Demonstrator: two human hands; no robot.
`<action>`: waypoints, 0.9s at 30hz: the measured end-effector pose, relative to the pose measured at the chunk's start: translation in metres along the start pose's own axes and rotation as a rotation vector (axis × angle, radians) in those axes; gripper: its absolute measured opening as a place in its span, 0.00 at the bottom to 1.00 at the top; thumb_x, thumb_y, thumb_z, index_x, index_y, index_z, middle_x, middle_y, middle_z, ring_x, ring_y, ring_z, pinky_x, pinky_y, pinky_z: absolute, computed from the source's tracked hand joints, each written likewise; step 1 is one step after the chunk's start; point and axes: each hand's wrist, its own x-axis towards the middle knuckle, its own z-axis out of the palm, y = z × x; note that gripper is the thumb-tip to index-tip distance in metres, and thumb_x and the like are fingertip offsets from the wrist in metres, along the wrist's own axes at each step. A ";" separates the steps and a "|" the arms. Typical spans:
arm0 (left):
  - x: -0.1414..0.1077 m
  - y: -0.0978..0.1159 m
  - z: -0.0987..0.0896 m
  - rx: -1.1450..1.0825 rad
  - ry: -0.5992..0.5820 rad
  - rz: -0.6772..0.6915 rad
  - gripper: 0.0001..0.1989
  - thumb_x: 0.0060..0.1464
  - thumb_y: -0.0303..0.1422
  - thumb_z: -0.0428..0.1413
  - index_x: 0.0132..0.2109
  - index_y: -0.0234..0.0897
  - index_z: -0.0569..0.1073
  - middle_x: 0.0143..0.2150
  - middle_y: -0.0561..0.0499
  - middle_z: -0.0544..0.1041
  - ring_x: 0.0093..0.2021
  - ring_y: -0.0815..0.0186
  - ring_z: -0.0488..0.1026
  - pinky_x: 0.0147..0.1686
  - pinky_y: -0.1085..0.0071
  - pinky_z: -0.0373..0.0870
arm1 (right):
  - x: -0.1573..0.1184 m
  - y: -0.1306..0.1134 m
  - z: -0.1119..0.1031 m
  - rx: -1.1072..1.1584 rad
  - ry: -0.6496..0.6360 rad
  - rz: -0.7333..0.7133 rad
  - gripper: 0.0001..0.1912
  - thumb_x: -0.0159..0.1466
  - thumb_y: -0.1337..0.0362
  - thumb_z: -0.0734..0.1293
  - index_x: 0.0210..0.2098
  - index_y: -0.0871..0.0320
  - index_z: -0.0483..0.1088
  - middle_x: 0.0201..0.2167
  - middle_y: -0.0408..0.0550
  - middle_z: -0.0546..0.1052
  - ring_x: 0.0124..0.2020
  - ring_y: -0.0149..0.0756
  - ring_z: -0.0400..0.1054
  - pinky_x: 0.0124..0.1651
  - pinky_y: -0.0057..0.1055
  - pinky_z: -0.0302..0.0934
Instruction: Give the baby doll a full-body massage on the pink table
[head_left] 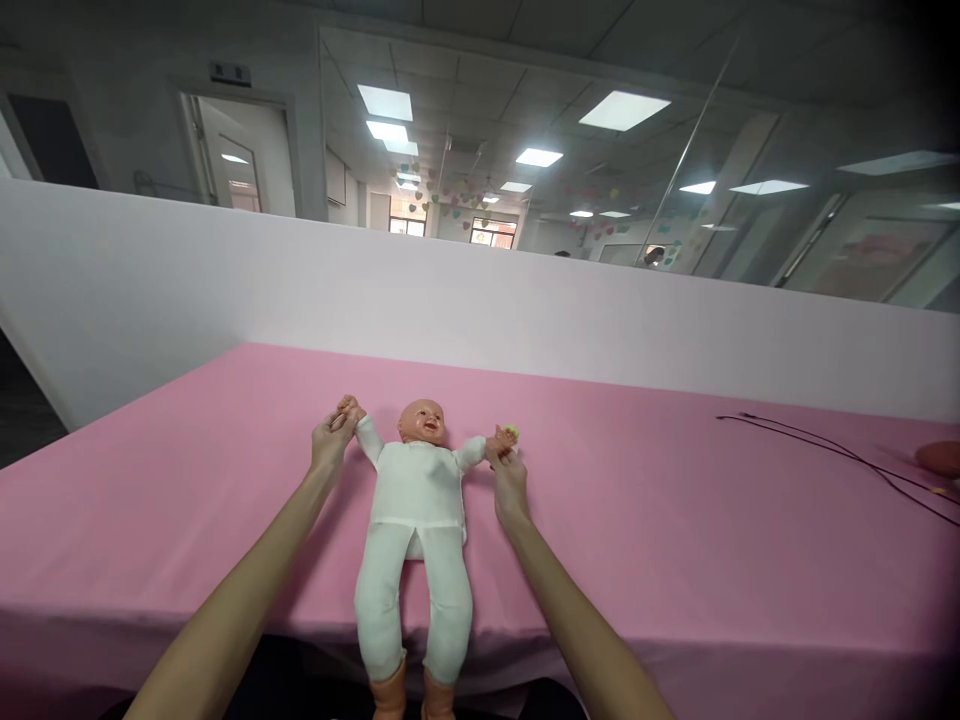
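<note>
Lying face up, a baby doll (418, 485) in a white top and trousers filled the middle of the near edge of a pink-covered table; take the doll as the centre of a clock, its head at 12 o'clock. At 10 o'clock the wearer's left hand (334, 440) pinched one doll hand, fingers bunched narrow around it. At 2 o'clock the right hand (511, 480) gripped the other small wrist, near a yellow-green scrap (512, 430). Both doll arms were spread outward.

The likeliest trouble seemed to be at 6 o'clock, where the lower legs and brown feet (388, 695) reached past the table's edge: a pull toward the wearer could have slid the doll off. Uneven tugging might have twisted the body sideways or strained the soft sleeves at the shoulders, and a slack pinch could have let an arm drop.

The pink cloth (637, 520) looked smooth across the top and hung over the front. Toward 3 o'clock lay thin dark cords (832, 445) and, at the picture's edge, a rounded brown object (937, 458), too cut off to identify. A low white partition (525, 310) ran behind, at 12 o'clock. Above it, glass showed bright ceiling panels (625, 110) and heart-shaped decorations; a doorway (251, 150) stood at 11.
</note>
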 end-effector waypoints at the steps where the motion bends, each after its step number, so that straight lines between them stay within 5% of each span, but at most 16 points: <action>1: 0.009 -0.004 0.005 0.020 -0.019 -0.025 0.33 0.40 0.47 0.75 0.50 0.34 0.81 0.50 0.42 0.81 0.49 0.60 0.78 0.49 0.67 0.74 | 0.010 0.000 0.010 -0.004 -0.042 -0.016 0.36 0.55 0.47 0.76 0.58 0.58 0.76 0.62 0.56 0.75 0.64 0.48 0.68 0.62 0.40 0.65; 5: 0.038 -0.027 0.026 0.210 -0.071 -0.132 0.29 0.37 0.53 0.72 0.37 0.31 0.80 0.34 0.46 0.80 0.35 0.63 0.76 0.37 0.68 0.72 | 0.050 0.009 0.042 -0.166 -0.152 0.122 0.31 0.57 0.46 0.74 0.52 0.62 0.80 0.53 0.57 0.81 0.55 0.46 0.74 0.54 0.34 0.68; 10: 0.049 -0.055 0.030 0.436 -0.058 -0.235 0.25 0.40 0.52 0.70 0.20 0.35 0.72 0.18 0.50 0.70 0.23 0.64 0.68 0.26 0.69 0.61 | 0.068 0.028 0.051 -0.411 -0.080 0.394 0.20 0.57 0.51 0.74 0.35 0.65 0.82 0.34 0.56 0.83 0.41 0.46 0.77 0.40 0.33 0.69; 12: 0.048 -0.058 0.028 0.490 -0.066 -0.251 0.25 0.41 0.50 0.70 0.19 0.37 0.70 0.17 0.50 0.69 0.23 0.62 0.69 0.26 0.69 0.60 | 0.069 0.032 0.051 -0.429 -0.067 0.420 0.20 0.55 0.53 0.76 0.33 0.67 0.82 0.30 0.57 0.83 0.40 0.48 0.77 0.37 0.34 0.68; 15: 0.044 -0.050 0.022 0.491 -0.135 -0.277 0.22 0.39 0.49 0.72 0.25 0.34 0.76 0.24 0.45 0.77 0.28 0.59 0.74 0.28 0.67 0.66 | 0.065 0.029 0.048 -0.394 -0.091 0.404 0.21 0.58 0.53 0.74 0.40 0.66 0.82 0.39 0.59 0.84 0.45 0.47 0.78 0.43 0.34 0.70; 20: 0.021 -0.002 -0.004 0.335 -0.467 -0.145 0.27 0.40 0.43 0.73 0.46 0.32 0.83 0.45 0.40 0.83 0.43 0.55 0.80 0.44 0.63 0.74 | 0.040 0.001 0.007 -0.232 -0.350 0.152 0.26 0.61 0.52 0.73 0.55 0.57 0.79 0.60 0.54 0.78 0.60 0.43 0.72 0.62 0.37 0.66; 23: -0.001 0.022 -0.024 0.432 -0.765 -0.049 0.22 0.43 0.36 0.72 0.47 0.35 0.85 0.50 0.41 0.83 0.52 0.50 0.78 0.53 0.59 0.73 | 0.014 -0.021 -0.034 -0.355 -0.630 0.033 0.26 0.59 0.55 0.76 0.56 0.55 0.79 0.57 0.55 0.79 0.57 0.50 0.73 0.62 0.46 0.67; 27: -0.031 0.025 -0.044 0.551 -0.996 0.064 0.12 0.46 0.31 0.67 0.41 0.37 0.86 0.47 0.43 0.84 0.53 0.50 0.78 0.55 0.60 0.71 | -0.017 -0.037 -0.068 -0.548 -0.985 -0.113 0.15 0.63 0.59 0.74 0.49 0.51 0.82 0.52 0.52 0.81 0.57 0.49 0.72 0.64 0.46 0.64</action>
